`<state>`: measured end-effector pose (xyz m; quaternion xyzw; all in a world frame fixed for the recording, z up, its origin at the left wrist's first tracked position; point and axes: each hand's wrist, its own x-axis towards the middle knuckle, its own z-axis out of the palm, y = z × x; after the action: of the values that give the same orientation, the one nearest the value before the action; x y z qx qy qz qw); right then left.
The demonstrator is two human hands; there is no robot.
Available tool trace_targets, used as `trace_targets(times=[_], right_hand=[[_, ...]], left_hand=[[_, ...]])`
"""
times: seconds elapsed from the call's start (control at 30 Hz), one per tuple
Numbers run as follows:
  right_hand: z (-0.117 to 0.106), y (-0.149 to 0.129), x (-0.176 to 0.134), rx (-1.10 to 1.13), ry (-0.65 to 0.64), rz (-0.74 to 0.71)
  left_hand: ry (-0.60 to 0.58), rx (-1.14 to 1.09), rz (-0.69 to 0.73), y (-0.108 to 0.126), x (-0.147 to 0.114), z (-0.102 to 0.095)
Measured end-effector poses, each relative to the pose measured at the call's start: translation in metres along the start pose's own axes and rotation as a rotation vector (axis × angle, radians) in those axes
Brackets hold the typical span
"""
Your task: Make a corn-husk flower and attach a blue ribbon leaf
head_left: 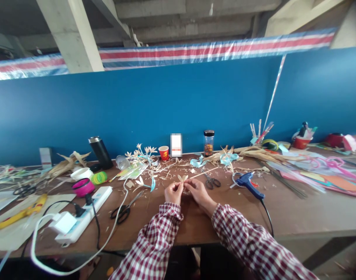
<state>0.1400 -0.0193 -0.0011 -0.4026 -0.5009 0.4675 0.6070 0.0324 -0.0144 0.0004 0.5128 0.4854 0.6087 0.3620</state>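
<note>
Both hands meet over the near middle of the brown table. My left hand (174, 192) is closed, its thumb and forefinger pinching the base of a small pale petal flower (183, 178). From the right, my right hand (199, 193) is also closed, with its fingertips at the same flower's base. A thin pale stick (205, 172) runs off to the upper right from beside the right fingertips; whether it joins the flower I cannot tell. Black-handled scissors (122, 213) lie left of my hands. A smaller pair of scissors (212, 182) lies just beyond the right hand.
A white power strip (87, 214) with cables lies left; a blue glue gun (250, 184) lies right. Finished-looking pale flowers (147, 153), a red paper cup (163, 153), a jar (208, 144) and a black flask (101, 153) stand along the back. Scraps litter the table (236, 210).
</note>
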Motion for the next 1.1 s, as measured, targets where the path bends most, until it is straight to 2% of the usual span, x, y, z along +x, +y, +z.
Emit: trace_targets(times=[0.13,0.27,0.63,1.1], right_hand=[[0.000,0.003,0.001,0.065,0.018,0.026],[-0.003,0.006,0.003,0.011,0.023,0.014],[-0.006,0.010,0.006,-0.072,0.026,-0.033],[-0.006,0.006,0.004,-0.145,0.041,-0.055]], left_hand=[[-0.052,-0.030,-0.058,0.000,0.000,0.001],[-0.074,-0.021,-0.047,-0.002,0.000,0.000],[-0.112,-0.090,-0.142,-0.004,0.001,0.000],[-0.128,-0.037,-0.102,-0.013,0.002,-0.001]])
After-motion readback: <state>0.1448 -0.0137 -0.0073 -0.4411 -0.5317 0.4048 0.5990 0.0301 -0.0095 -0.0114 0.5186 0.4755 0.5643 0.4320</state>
